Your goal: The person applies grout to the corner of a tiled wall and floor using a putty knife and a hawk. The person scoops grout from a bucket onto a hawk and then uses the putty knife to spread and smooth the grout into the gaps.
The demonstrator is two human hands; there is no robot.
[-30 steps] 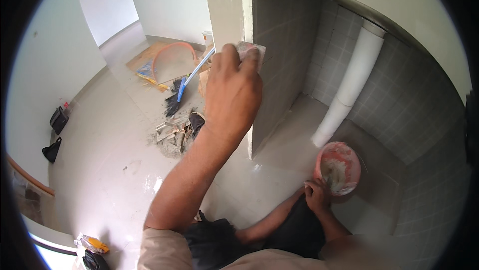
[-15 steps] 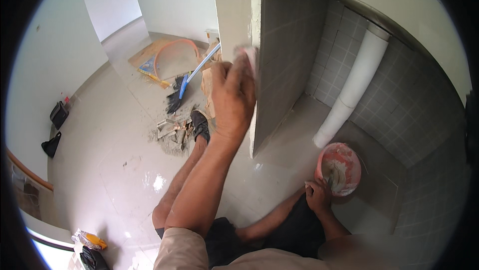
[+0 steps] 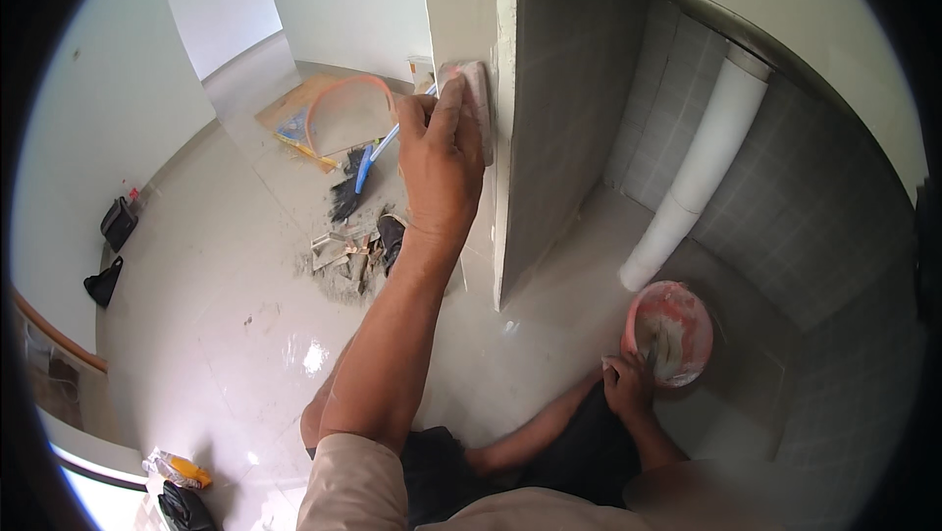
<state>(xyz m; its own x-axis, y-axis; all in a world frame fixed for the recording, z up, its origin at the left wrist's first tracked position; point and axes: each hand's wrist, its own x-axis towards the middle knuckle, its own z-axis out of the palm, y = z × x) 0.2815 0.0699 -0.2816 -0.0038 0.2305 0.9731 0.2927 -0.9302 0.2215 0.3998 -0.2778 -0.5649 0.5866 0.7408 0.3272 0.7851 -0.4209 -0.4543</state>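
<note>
My left hand (image 3: 444, 168) is raised against the narrow light wall face (image 3: 461, 26), its fingers closed on a flat, rectangular, pinkish-grey rubbing pad (image 3: 475, 104). The pad lies flat on the wall, just left of the white, rough-edged corner (image 3: 505, 138). Low on the right, my right hand (image 3: 628, 382) is closed at the near left rim of a red bucket (image 3: 695, 330) smeared with pale paste. A thin dark tool-like piece shows at its fingertips inside the bucket. Whether the fingers grip this piece or the rim is unclear.
A grey-tiled recess with a white pipe (image 3: 702, 163) opens on the right. Rubble (image 3: 348, 261) lies on the floor past the wall, near my shoe, with a blue-handled broom (image 3: 365, 173) behind it. Black bags (image 3: 118, 227) stand along the left wall.
My left hand and the pad have moved left, off the wall's corner edge and onto its narrow face. My right hand stays at the bucket.
</note>
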